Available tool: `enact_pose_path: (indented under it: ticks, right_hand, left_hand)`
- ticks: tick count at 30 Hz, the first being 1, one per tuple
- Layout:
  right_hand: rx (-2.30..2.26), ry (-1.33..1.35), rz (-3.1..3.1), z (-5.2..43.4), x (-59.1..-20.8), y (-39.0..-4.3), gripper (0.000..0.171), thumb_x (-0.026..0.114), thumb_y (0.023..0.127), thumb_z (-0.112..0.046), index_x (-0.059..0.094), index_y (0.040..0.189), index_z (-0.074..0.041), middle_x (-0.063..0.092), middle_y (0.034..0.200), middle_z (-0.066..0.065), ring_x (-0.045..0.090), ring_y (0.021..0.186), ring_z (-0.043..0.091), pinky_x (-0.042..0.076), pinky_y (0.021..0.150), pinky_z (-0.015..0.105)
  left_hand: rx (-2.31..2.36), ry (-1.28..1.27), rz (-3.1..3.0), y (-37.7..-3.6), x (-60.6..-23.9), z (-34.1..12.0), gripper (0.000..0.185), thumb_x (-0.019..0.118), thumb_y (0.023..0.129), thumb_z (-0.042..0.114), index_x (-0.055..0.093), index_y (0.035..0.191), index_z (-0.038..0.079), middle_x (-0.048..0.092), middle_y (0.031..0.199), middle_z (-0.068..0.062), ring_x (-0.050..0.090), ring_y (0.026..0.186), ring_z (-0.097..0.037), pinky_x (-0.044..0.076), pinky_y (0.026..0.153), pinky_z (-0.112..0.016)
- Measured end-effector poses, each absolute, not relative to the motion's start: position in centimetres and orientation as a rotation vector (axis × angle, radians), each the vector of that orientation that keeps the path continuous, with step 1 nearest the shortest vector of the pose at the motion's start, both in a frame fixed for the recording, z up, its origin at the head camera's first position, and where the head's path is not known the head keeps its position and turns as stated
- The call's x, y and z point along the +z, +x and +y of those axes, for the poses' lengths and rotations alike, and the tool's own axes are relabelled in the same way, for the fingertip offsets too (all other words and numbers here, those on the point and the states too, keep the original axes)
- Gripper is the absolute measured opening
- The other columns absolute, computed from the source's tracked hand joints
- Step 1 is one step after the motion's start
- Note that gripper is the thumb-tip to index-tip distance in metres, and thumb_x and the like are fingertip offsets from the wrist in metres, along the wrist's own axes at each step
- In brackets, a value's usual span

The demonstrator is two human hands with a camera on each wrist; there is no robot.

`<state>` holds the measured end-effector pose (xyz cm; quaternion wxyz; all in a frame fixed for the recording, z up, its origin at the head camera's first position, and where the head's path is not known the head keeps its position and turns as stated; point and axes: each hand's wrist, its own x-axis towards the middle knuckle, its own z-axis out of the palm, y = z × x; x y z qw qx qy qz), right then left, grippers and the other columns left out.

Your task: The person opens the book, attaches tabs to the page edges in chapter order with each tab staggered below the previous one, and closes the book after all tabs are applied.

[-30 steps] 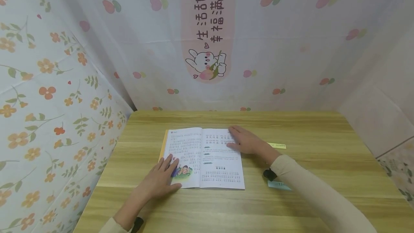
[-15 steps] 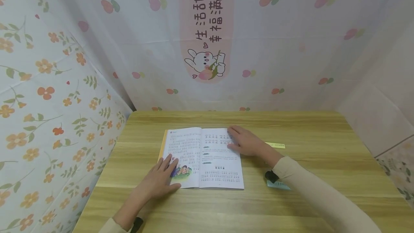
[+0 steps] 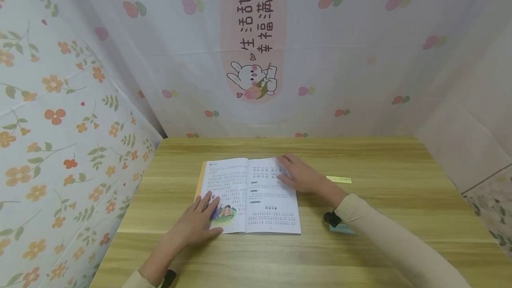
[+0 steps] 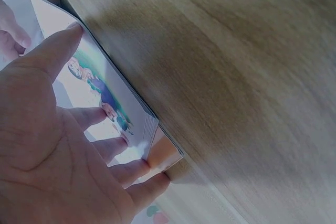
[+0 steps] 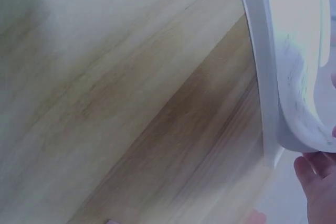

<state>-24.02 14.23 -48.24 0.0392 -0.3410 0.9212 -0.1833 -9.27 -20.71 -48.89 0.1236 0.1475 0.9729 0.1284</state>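
An open book lies on the wooden table, with printed text on both pages and a coloured picture at the lower left. My left hand rests on the left page's lower outer corner, fingers spread and thumb along the bottom edge; the left wrist view shows this hand against the picture. At the right page's upper outer corner is my right hand, thumb over the print. The right wrist view shows a curled page, its edge held by the fingertips; most of that hand is out of frame.
A yellow paper strip lies right of the book, partly behind the right forearm. A blue strip lies nearer, by the black wrist device. Patterned cloth hangs behind the table, and flowered cloth on the left.
The right hand has shifted very slightly left at the page corner. The left hand and the book stay in place; the whole head view drifts a little.
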Motion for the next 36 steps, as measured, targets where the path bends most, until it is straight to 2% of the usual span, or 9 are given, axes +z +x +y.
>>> enact_pose_path:
  ticks: [8, 15, 19, 23, 28, 30, 36]
  right_hand:
    - [-0.699, -1.064, 2.767, 13.8, -47.8, -23.7, 0.074, 0.058, 0.104, -0.034, 0.021, 0.162, -0.006, 0.031, 0.159, 0.019, 0.036, 0.143, 0.033, 0.031, 0.114, 0.046]
    - [-0.804, -1.118, 2.705, 13.1, -47.1, -23.2, 0.078, 0.055, 0.105, -0.035, 0.009, 0.164, -0.012, 0.016, 0.166, 0.017, 0.018, 0.151, 0.028, 0.02, 0.118, 0.044]
    - [-0.855, -1.127, 2.672, 12.6, -46.9, -22.9, 0.08, 0.055, 0.105, -0.034, 0.005, 0.165, -0.016, 0.009, 0.169, 0.01, 0.011, 0.152, 0.023, 0.017, 0.119, 0.043]
    - [-0.887, -1.14, 2.659, 12.3, -46.9, -22.6, 0.082, 0.056, 0.105, -0.034, 0.003, 0.165, -0.019, 0.004, 0.17, 0.003, 0.008, 0.153, 0.019, 0.016, 0.119, 0.042]
    - [-0.931, -1.123, 2.651, 11.8, -46.7, -22.2, 0.083, 0.058, 0.105, -0.033, 0.001, 0.165, -0.025, 0.004, 0.17, -0.002, 0.006, 0.152, 0.014, 0.015, 0.119, 0.041]
    - [-0.976, -1.134, 2.627, 11.5, -46.4, -22.0, 0.082, 0.058, 0.105, -0.031, 0.002, 0.165, -0.024, 0.005, 0.17, -0.001, 0.006, 0.152, 0.013, 0.015, 0.119, 0.041]
    - [-1.062, -1.214, 2.537, 10.4, -45.0, -21.3, 0.071, 0.041, 0.11, -0.039, 0.001, 0.165, -0.02, 0.003, 0.169, -0.003, 0.006, 0.152, 0.016, 0.013, 0.12, 0.042]
  left_hand:
    - [0.38, 0.428, 2.834, -9.3, -48.7, -20.7, 0.088, 0.073, 0.09, 0.05, 0.039, 0.155, 0.003, 0.025, 0.162, -0.025, 0.022, 0.144, -0.053, 0.024, 0.113, -0.062]
    - [0.417, 0.447, 2.819, -9.2, -48.3, -20.8, 0.086, 0.073, 0.091, 0.048, 0.039, 0.155, 0.001, 0.024, 0.161, -0.027, 0.022, 0.144, -0.054, 0.024, 0.113, -0.063]
    - [0.416, 0.459, 2.82, -9.2, -48.3, -20.9, 0.087, 0.073, 0.091, 0.049, 0.039, 0.154, 0.0, 0.024, 0.161, -0.028, 0.022, 0.144, -0.054, 0.024, 0.113, -0.063]
    - [0.406, 0.462, 2.821, -9.3, -48.5, -20.9, 0.087, 0.073, 0.091, 0.049, 0.039, 0.154, 0.001, 0.024, 0.161, -0.027, 0.022, 0.144, -0.053, 0.024, 0.113, -0.063]
    - [0.404, 0.459, 2.82, -9.3, -48.6, -20.9, 0.087, 0.073, 0.091, 0.049, 0.039, 0.155, 0.001, 0.024, 0.161, -0.027, 0.022, 0.144, -0.054, 0.024, 0.113, -0.063]
    - [0.407, 0.457, 2.819, -9.3, -48.5, -20.9, 0.087, 0.073, 0.091, 0.049, 0.039, 0.155, 0.001, 0.024, 0.161, -0.027, 0.022, 0.144, -0.054, 0.024, 0.113, -0.063]
    - [0.397, 0.471, 2.818, -9.2, -48.2, -21.0, 0.085, 0.073, 0.091, 0.047, 0.039, 0.154, 0.001, 0.024, 0.161, -0.028, 0.023, 0.143, -0.055, 0.025, 0.113, -0.063]
